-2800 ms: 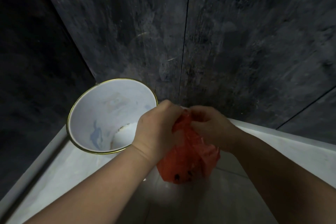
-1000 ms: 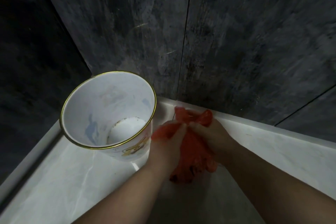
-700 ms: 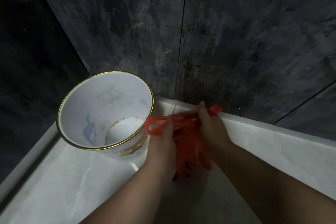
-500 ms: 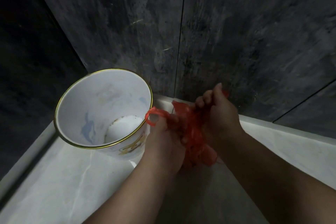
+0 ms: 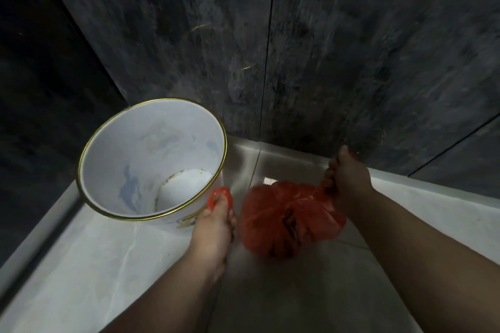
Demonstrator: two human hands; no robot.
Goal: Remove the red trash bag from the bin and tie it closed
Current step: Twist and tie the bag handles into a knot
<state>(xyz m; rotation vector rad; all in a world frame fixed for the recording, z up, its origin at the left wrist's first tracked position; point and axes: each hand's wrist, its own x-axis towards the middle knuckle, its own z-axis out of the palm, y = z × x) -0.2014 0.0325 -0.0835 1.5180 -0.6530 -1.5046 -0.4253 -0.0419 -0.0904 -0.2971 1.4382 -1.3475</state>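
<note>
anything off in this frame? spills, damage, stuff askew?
No spill or tear visible. The white bin has stains inside: a blue smear on the wall and a brown ring at the base. The red trash bag is out, stretched between left hand and right hand.

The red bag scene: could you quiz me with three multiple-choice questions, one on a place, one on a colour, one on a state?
1. Where is the red trash bag?
A. inside the bin
B. on the floor beside the bin
C. hung on the wall

2. What colour is the bin's rim?
A. gold
B. black
C. green

3. What are the hands doing?
A. resting empty
B. lifting the bin
C. pulling the bag's ends apart

Answers: 1 B, the white bin shows a bare inside; 2 A, a gold band circles it; 3 C, left hand and right hand each grip a red end.
</note>
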